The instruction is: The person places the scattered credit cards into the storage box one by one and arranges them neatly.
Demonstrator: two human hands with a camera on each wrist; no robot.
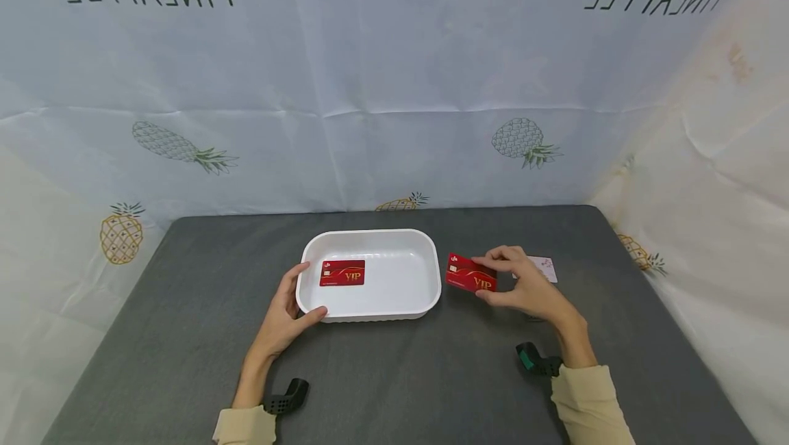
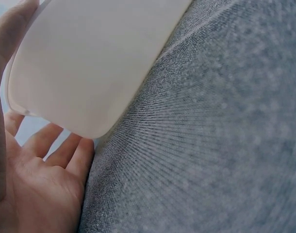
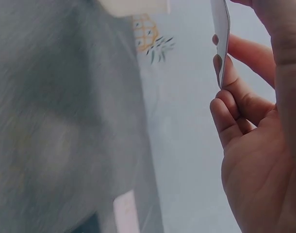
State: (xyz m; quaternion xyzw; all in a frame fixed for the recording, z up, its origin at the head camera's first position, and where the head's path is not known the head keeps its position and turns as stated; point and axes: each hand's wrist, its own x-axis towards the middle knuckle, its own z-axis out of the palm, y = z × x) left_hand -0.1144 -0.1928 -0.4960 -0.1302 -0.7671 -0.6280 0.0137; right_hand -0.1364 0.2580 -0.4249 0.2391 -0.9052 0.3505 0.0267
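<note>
right hand (image 1: pixel 529 287), pinching red card (image 1: pixel 471 275), beside tray (image 1: pixel 370 315)

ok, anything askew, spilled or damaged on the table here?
Nothing stands out. One red VIP card lies flat in the white tray, which the left hand steadies. The right hand pinches a second red VIP card beside the tray. A pale card lies behind that hand.

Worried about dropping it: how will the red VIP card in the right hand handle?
The red card looks thin and stiff, edge-on in the wrist view, so probably light. The right hand pinches it; its glossy face may be slippery.
</note>
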